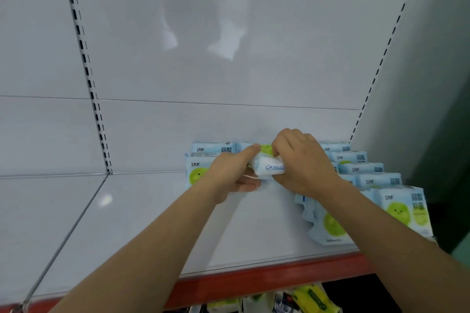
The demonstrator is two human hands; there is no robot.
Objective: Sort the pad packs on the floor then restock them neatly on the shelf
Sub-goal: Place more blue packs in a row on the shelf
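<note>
pad pack, pale blue and white with a green patch showing at its top, sits between both hands at the back of the white shelf, close to the rear panel. left hand grips its left end, forefinger stretched along the top edge and thumb curled beneath. right hand comes over from the right and above, fingers curled down round the pack's right end, so only the middle of the pack shows between the two hands. whether the pack touches the shelf surface cannot be told, as the hands cover its underside.

behind and to the left of the held pack, two more blue packs stand upright against the back panel, one in front of the other, the front one showing a green round face. to the right, a row of like packs runs from the back panel toward the shelf front along the right side, each standing upright behind the next. nearest the front, one large pack stands just beside another pack that leans, partly hidden by the right forearm.

a red strip edges the shelf front. below it, yellow and white packages show on a lower level.
</note>
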